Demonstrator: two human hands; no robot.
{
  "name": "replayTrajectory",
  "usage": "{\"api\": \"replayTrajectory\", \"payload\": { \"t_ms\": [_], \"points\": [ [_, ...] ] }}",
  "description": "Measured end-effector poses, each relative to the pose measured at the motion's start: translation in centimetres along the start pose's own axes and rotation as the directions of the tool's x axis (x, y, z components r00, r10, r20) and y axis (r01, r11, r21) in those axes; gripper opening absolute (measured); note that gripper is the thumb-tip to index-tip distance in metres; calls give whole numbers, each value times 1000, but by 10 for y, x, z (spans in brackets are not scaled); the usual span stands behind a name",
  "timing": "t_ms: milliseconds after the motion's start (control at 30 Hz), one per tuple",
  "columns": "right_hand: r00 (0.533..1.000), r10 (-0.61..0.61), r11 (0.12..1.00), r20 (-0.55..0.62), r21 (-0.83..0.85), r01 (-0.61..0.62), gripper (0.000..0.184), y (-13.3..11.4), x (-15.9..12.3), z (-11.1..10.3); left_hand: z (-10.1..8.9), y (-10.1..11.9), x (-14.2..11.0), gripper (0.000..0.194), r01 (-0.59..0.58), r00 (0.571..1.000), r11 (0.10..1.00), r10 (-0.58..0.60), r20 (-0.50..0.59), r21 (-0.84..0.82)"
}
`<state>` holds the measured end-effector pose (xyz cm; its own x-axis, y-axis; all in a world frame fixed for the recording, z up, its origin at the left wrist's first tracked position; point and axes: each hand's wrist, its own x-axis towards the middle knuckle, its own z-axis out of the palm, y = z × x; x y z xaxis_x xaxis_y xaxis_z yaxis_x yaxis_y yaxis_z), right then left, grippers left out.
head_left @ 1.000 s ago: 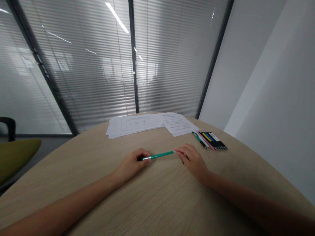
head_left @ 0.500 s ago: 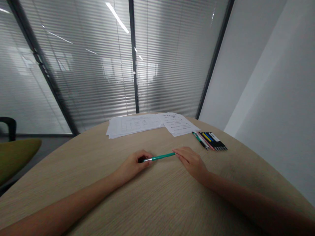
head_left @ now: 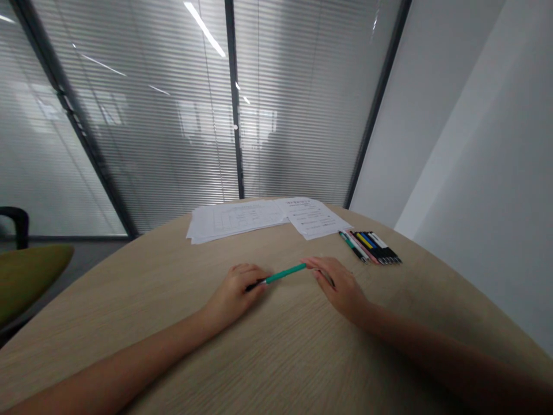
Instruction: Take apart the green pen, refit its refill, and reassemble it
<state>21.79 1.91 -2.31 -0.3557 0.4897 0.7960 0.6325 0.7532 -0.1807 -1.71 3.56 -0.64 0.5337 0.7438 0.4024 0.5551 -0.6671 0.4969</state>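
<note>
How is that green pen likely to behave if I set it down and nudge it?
The green pen should be stiff, since it runs straight between the left hand and the right hand. Being slim, it is probably light. Its barrel looks rounded, so it may roll on the smooth-looking tabletop.

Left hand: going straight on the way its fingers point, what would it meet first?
Beyond the green pen that the left hand holds, probably the right hand, at the pen's far end; this single view leaves depth unclear.
</note>
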Motion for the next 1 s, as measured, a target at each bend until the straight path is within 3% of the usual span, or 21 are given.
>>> {"api": "replayTrajectory", "payload": {
  "t_ms": [167,333,467,600,700,767,867,1000],
  "points": [
    [992,128,989,-14,-78,-129,29,7,8,-1,-2,0,2,20,215,976,945,-217,22,-246],
    [936,268,943,226,-262,-207,19,25,17,-6,-2,5,1,18,347,932,827,-358,62,-443],
    [876,295,928,381,-333,-167,16,29,18,-10,-2,8,0,17,344,932,800,-356,71,-491],
    [845,259,947,467,-296,-127,17,26,15,-7,-4,9,0,15,283,957,862,-284,62,-420],
    [831,261,959,492,-228,-166,19,21,14,-4,-6,10,0,12,198,979,920,-199,33,-337],
    [831,286,958,477,-169,-233,19,16,17,-6,-6,10,0,11,125,992,949,-128,5,-289],
    [876,328,939,353,-21,-343,16,6,27,-14,-5,12,-2,12,34,999,966,-37,-8,-256],
    [958,268,929,102,235,-285,14,-7,41,-33,-4,14,-4,16,2,999,966,7,34,-260]
  ]
}}
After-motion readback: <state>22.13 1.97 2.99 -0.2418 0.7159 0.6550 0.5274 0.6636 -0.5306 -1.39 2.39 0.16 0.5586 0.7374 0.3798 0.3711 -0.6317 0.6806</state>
